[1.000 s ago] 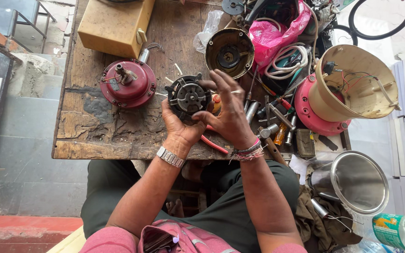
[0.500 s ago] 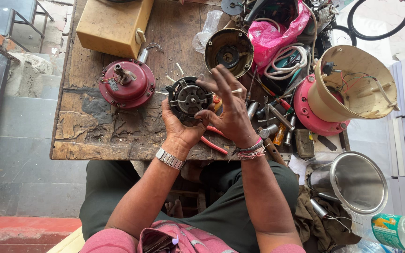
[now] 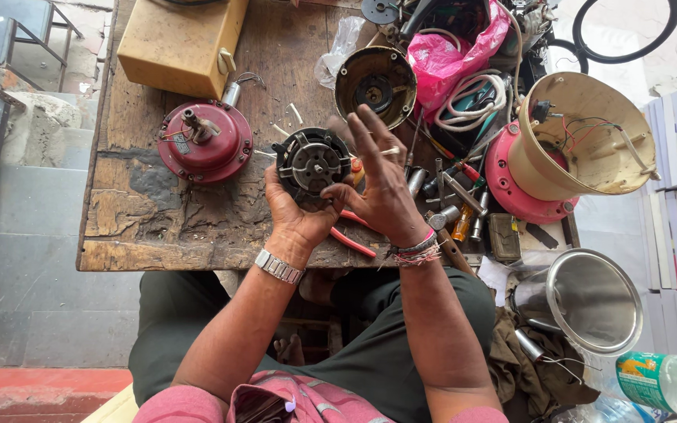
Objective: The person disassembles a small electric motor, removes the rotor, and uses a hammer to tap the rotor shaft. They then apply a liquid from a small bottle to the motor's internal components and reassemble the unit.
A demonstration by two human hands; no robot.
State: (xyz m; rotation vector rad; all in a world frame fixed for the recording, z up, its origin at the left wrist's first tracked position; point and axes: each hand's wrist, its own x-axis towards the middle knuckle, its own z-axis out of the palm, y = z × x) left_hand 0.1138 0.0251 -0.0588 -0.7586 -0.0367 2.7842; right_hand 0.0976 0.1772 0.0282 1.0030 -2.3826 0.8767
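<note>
Right hand [image 3: 381,188] fingers now lifted, left hand [image 3: 295,215] gripping black motor core [image 3: 313,162]

A worn wooden tabletop [image 3: 158,219], cracked and flaking along its near edge, carries everything. At the far left corner a yellow box [image 3: 178,43] is set. Just nearer, a red round motor cover [image 3: 205,141] with an upright shaft is placed left of centre. A dark round housing [image 3: 375,84] is seen toward the far edge, beside a clear plastic bag [image 3: 338,51] and a pink bag [image 3: 460,55]. Red-handled pliers [image 3: 352,239] lie at the near edge. Sockets and small tools [image 3: 452,196] are scattered toward the right edge, where a cream and pink appliance base [image 3: 566,149] is laid on its side.
</note>
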